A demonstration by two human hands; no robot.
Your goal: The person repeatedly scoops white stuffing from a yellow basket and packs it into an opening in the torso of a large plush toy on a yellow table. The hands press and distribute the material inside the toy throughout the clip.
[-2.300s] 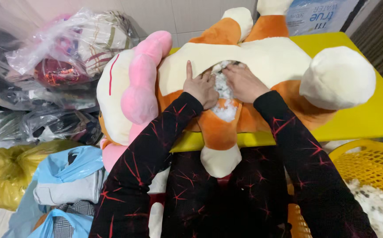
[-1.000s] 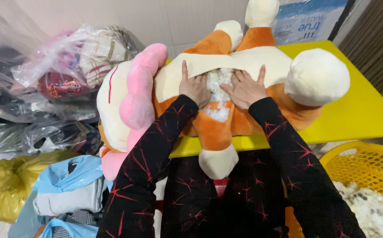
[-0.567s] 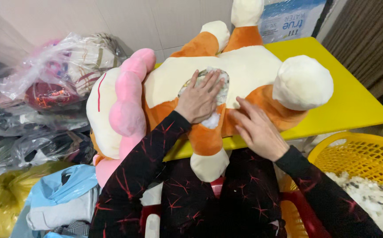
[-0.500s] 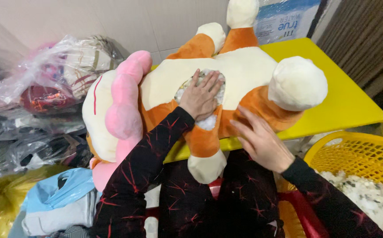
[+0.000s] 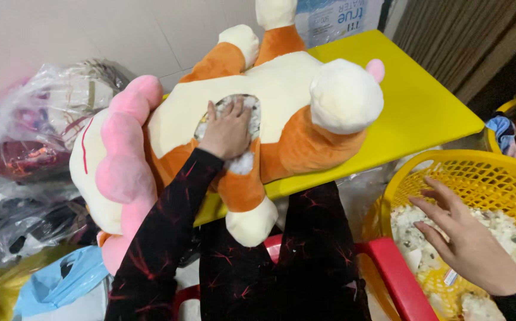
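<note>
A: Largest item: plush toy point(image 5: 281, 95), orange and cream w/ pink parts, lying across the yellow table point(image 5: 424, 113). Its belly seam is open, white stuffing point(image 5: 243, 113) showing.

B: And your hands?

A: Your left hand point(image 5: 229, 132) lies flat on the opening, fingers together, clamped on nothing. Your right hand point(image 5: 466, 238) hovers over the yellow basket point(image 5: 448, 166) of loose filling, fingers apart, holding nothing.

B: Risks?

A: Judged: ease the left palm and fluff may spill from the seam; the toy overhangs the table edge, so a tug could slide it off.

B: Unclear?

A: Opening's depth is hidden under your palm; basket is cut off at frame edge; contents of the plastic bags point(image 5: 38, 137) are hard to make out.
</note>
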